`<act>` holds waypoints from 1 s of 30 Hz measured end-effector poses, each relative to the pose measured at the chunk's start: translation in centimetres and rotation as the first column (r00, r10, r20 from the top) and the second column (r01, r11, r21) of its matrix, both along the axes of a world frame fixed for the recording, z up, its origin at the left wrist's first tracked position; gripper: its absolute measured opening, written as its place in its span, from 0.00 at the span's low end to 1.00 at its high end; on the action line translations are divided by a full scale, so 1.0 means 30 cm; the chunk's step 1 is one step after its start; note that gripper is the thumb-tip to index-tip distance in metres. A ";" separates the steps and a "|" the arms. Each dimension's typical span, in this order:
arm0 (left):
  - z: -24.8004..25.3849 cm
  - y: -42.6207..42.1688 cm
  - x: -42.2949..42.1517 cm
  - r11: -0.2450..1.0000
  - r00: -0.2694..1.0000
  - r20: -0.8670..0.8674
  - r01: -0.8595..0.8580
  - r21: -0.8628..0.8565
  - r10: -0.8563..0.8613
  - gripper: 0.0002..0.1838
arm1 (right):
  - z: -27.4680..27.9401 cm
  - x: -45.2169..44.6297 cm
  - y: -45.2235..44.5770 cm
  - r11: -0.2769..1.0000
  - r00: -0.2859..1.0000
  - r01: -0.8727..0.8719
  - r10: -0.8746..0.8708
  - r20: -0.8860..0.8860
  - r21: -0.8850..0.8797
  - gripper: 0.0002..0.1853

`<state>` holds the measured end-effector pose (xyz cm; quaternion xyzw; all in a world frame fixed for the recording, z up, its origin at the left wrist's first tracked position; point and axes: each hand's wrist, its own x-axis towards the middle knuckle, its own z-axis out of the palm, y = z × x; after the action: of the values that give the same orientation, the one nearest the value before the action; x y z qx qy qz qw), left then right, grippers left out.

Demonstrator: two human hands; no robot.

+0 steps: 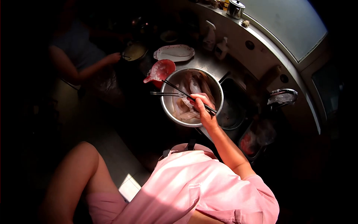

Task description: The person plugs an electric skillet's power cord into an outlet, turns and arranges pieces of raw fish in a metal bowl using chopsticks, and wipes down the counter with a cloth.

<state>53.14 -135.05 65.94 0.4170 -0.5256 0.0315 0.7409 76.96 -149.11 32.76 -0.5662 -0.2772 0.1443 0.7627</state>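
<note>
My right hand (203, 105) is closed around dark chopsticks (175, 87). Their thin ends spread apart and reach over the left rim of a round metal basin (220, 89). Pale, wet-looking pieces, perhaps fish (194, 85), lie inside the basin below the hand. Against the basin's upper left side sits a red plastic scoop or bowl (163, 68) with white residue in it. My left hand is outside the view.
Behind the basin lies a white oval plate (174, 53). Spray bottles (210, 35) stand by the wall. To the right are a dark sink (233, 102) and a faucet (283, 91). At left, another person's hand (113, 58) is beside a pan (135, 51). A pot (235, 9) stands on the sill.
</note>
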 end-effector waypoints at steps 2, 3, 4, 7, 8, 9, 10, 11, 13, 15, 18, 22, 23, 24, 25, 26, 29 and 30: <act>-0.003 0.006 0.003 1.000 1.000 0.000 0.021 -0.008 -0.021 0.10 | 0.036 0.021 0.081 0.999 0.972 0.037 -0.042 0.231 0.027 0.09; -0.004 0.006 -0.001 1.000 1.000 -0.001 0.029 -0.012 -0.029 0.10 | 0.051 0.026 0.111 0.999 0.971 0.023 -0.028 0.238 0.024 0.09; -0.002 0.006 -0.008 0.999 0.999 0.000 0.038 -0.016 -0.038 0.11 | 0.061 0.035 0.131 1.000 0.970 0.006 -0.011 0.244 0.021 0.09; -0.014 0.004 -0.017 0.998 0.999 0.013 0.053 -0.027 -0.053 0.11 | 0.045 0.087 0.172 0.992 0.945 0.124 -0.111 0.308 -0.023 0.08; -0.007 0.005 -0.014 0.998 0.999 0.010 0.050 -0.031 -0.050 0.11 | 0.010 0.127 0.175 0.980 0.940 0.176 -0.141 0.310 -0.090 0.11; -0.010 0.003 -0.016 0.998 0.999 0.012 0.049 -0.029 -0.048 0.11 | -0.055 0.179 0.190 0.982 0.968 0.182 -0.168 0.188 -0.056 0.12; -0.007 0.001 -0.022 0.998 0.999 0.014 0.051 -0.030 -0.050 0.11 | -0.096 0.236 0.201 0.955 0.942 0.281 -0.255 0.219 -0.092 0.12; -0.009 -0.002 -0.025 0.998 0.999 0.015 0.051 -0.027 -0.051 0.11 | -0.124 0.284 0.202 0.932 0.923 0.348 -0.321 0.210 -0.105 0.13; -0.010 -0.004 -0.028 0.998 0.998 0.016 0.054 -0.025 -0.054 0.11 | -0.182 0.382 0.213 0.896 0.879 0.435 -0.402 0.259 -0.085 0.14; -0.011 -0.007 -0.027 0.998 0.998 0.017 0.060 -0.024 -0.060 0.11 | -0.197 0.447 0.219 0.879 0.870 0.466 -0.434 0.235 -0.103 0.14; -0.014 -0.004 -0.022 0.996 0.997 0.019 0.082 -0.025 -0.081 0.11 | -0.223 0.496 0.218 0.880 0.885 0.462 -0.448 0.129 -0.110 0.14; -0.016 0.005 -0.022 0.995 0.996 0.020 0.092 -0.031 -0.091 0.11 | -0.166 0.366 0.143 0.940 0.943 0.326 -0.330 -0.030 -0.101 0.15; -0.017 0.006 -0.023 0.995 0.996 0.019 0.093 -0.033 -0.092 0.11 | -0.148 0.302 0.112 0.975 0.951 0.196 -0.216 -0.220 -0.108 0.15; -0.019 0.007 -0.023 0.995 0.996 0.020 0.092 -0.033 -0.091 0.11 | -0.170 0.257 0.078 0.991 0.944 0.076 -0.106 -0.312 -0.107 0.16; -0.021 0.011 -0.022 0.995 0.995 0.020 0.097 -0.035 -0.096 0.11 | -0.193 0.214 0.032 0.995 0.916 -0.044 0.002 -0.401 -0.095 0.16; -0.023 0.014 -0.024 0.994 0.995 0.022 0.101 -0.036 -0.100 0.11 | -0.207 0.164 -0.015 0.983 0.875 -0.119 0.036 -0.482 -0.143 0.17; -0.025 0.022 -0.016 0.991 0.992 0.021 0.126 -0.036 -0.125 0.11 | -0.290 0.031 -0.170 0.964 0.784 -0.185 0.028 -0.620 -0.190 0.16; -0.027 0.027 -0.011 0.990 0.990 0.024 0.137 -0.036 -0.136 0.11 | -0.296 0.015 -0.201 0.965 0.783 -0.184 0.028 -0.621 -0.188 0.16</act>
<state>52.81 -134.25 65.13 0.3656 -0.5602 -0.0049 0.7433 77.41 -155.13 23.89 -0.5593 -0.0269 0.3953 0.7282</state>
